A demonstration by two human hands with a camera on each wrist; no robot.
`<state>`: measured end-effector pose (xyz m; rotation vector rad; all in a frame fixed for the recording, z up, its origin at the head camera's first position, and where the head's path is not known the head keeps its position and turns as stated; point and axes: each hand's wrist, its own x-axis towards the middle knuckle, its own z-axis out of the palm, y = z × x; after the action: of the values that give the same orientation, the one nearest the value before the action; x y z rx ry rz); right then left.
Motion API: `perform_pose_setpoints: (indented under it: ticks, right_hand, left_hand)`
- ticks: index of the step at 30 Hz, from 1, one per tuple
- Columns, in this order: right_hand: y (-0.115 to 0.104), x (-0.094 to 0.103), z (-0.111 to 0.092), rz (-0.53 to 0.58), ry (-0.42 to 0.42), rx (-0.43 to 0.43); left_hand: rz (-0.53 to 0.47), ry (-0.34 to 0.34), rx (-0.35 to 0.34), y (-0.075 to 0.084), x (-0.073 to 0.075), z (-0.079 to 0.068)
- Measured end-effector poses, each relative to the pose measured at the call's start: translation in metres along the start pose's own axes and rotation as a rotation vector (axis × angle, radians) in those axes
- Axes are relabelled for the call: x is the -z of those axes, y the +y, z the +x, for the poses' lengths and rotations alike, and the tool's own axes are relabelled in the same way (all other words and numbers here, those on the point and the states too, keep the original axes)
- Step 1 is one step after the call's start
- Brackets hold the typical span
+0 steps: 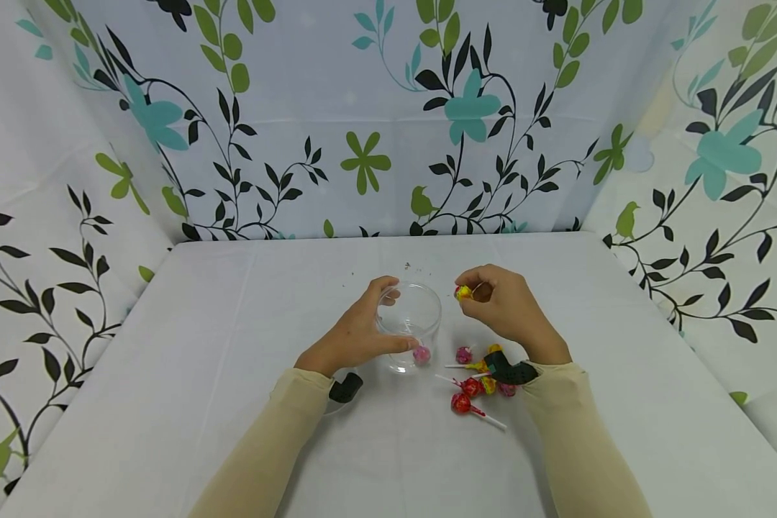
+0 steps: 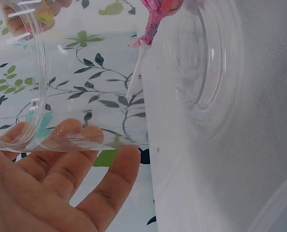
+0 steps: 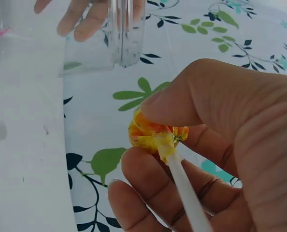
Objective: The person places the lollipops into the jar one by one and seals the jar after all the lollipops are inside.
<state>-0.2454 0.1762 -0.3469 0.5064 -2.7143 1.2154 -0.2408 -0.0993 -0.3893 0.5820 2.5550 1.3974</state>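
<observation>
My left hand (image 1: 357, 332) holds a clear plastic jar (image 1: 430, 320) from its left side, thumb and fingers around the wall. The jar stands upright on the white table, its mouth open. Inside, low in the jar, lies one pink-wrapped lollipop (image 1: 421, 355), its white stick showing in the left wrist view. To the right of the jar's rim, my right hand (image 1: 510, 306) pinches a yellow-and-orange lollipop (image 3: 150, 137) by its wrapped head between thumb and fingers. Its white stick (image 3: 188, 195) points back toward the palm.
Several lollipops in red, pink and yellow wrappers lie in a loose pile below my right wrist, including a red one (image 1: 461, 403) in front. A clear round piece (image 1: 338, 409) lies partly hidden under my left wrist. Patterned cloth (image 1: 285, 115) hangs behind the table (image 1: 233, 302).
</observation>
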Motion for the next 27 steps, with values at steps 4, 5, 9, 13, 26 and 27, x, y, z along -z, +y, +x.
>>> perform_pose_setpoints:
  ticks: [4,5,9,13,26,27]
  right_hand:
    - [-0.006,0.000,-0.001,0.009,0.027,0.025]
    - [-0.007,-0.001,-0.001,0.012,0.034,0.031]
    - [-0.013,-0.002,-0.002,0.029,0.056,0.063]
    - [-0.019,-0.004,-0.002,0.050,0.069,0.102]
    - [-0.029,-0.011,-0.004,0.059,0.088,0.225]
    - [-0.030,-0.012,-0.004,0.059,0.084,0.230]
  left_hand:
    - [-0.010,-0.002,0.000,0.000,0.000,-0.001]
    - [-0.012,-0.003,0.000,0.000,0.001,-0.001]
    - [-0.016,-0.007,-0.002,0.000,0.001,-0.001]
    - [-0.019,-0.008,0.001,0.000,0.001,-0.001]
    - [-0.035,-0.014,0.006,0.001,0.001,-0.001]
    - [-0.037,-0.014,0.007,0.002,0.001,-0.001]
